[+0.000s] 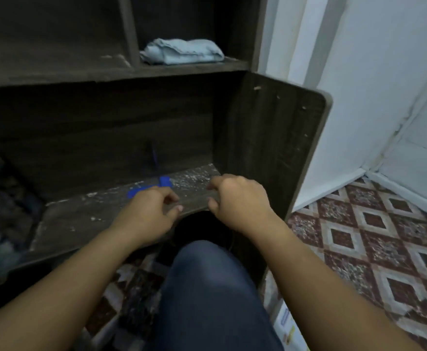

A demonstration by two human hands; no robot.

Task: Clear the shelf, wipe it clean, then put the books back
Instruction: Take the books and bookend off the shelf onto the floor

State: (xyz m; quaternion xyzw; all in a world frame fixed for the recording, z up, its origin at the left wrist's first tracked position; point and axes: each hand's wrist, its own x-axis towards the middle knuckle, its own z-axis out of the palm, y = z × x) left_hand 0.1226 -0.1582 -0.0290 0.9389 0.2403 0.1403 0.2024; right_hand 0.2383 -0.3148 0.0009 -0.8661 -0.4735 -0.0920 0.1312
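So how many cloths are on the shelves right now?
1: a folded light-blue cloth in the upper right compartment; the blurred pile at far left could hide more.

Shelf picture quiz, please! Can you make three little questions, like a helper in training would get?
1. True or false: the folded light blue cloth lies in the upper right compartment.
2. What colour is the small thing on the speckled lower shelf beside the left hand? A red, B blue, C yellow.
3. Fill in: the ____ hand is nearer the shelf's side panel.
Key: 1 true; 2 B; 3 right, the right hand.
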